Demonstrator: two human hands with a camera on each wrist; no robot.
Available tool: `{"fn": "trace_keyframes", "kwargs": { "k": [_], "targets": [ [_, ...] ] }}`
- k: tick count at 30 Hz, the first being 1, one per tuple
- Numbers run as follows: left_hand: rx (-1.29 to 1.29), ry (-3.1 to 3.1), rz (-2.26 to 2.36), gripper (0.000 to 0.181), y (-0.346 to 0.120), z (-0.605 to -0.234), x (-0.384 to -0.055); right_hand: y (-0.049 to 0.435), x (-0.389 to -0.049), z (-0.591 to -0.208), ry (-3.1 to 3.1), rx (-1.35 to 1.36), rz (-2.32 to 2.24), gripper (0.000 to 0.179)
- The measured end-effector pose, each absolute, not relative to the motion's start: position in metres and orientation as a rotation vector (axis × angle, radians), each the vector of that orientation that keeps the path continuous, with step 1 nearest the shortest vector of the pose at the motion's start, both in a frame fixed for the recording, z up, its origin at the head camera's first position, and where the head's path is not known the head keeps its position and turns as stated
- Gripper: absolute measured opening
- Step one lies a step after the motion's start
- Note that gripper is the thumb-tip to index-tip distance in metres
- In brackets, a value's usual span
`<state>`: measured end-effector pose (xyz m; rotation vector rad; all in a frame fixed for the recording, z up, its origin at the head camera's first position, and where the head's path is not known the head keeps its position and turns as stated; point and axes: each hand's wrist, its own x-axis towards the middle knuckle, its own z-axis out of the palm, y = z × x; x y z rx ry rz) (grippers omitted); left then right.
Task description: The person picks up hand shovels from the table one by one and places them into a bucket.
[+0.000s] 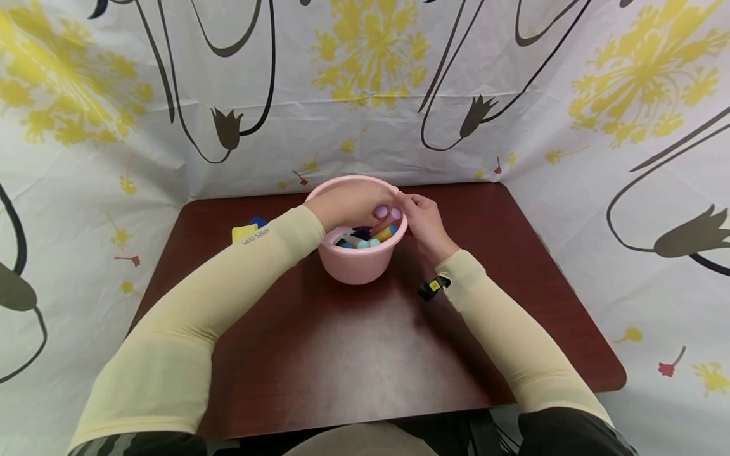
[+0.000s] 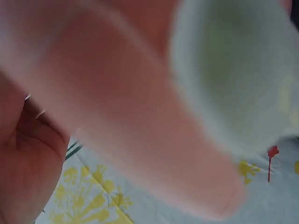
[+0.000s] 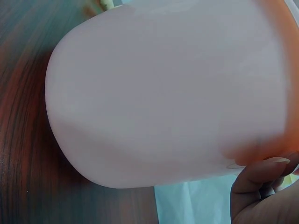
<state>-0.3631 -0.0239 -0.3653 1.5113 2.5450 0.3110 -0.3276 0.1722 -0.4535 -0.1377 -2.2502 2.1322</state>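
Note:
A pink plastic tub (image 1: 356, 269) stands upright near the back of the table, full of coloured tubes and markers. My left hand (image 1: 362, 199) reaches in over its left rim; its fingertips are hidden. Beside those fingers, two lilac round ends (image 1: 381, 211) show. In the left wrist view, part of a hand (image 2: 30, 177) appears behind a large blurred pinkish shape (image 2: 117, 107) and a pale green one (image 2: 233, 79), both too close to name. At the tub's right rim my right hand (image 1: 424, 221) pinches the edge with thumb and fingers.
The tub stands on a dark red-brown table (image 1: 342, 354). A yellow object (image 1: 244, 232) and a blue round one (image 1: 258, 221) lie left of the tub, partly behind my left sleeve. A patterned white curtain (image 1: 319, 145) hangs around the back and sides.

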Motion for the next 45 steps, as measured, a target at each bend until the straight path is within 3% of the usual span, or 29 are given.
{"fn": "trace_keyframes", "kwargs": {
  "k": [15, 21, 45],
  "targets": [
    [1.368, 2.568, 0.288, 0.01, -0.027, -0.374, -0.356, 0.17, -0.329, -0.454, -2.23, -0.135, 2.115, 0.039],
    [1.299, 2.526, 0.295, 0.025, -0.03, -0.375, -0.353, 0.171, -0.329, -0.455, -2.252, -0.137, 2.081, 0.041],
    [1.242, 2.556, 0.448, 0.02, -0.067, -0.366, -0.359, 0.17, -0.328, -0.454, -2.251, -0.106, 2.052, 0.043]
  ]
}}
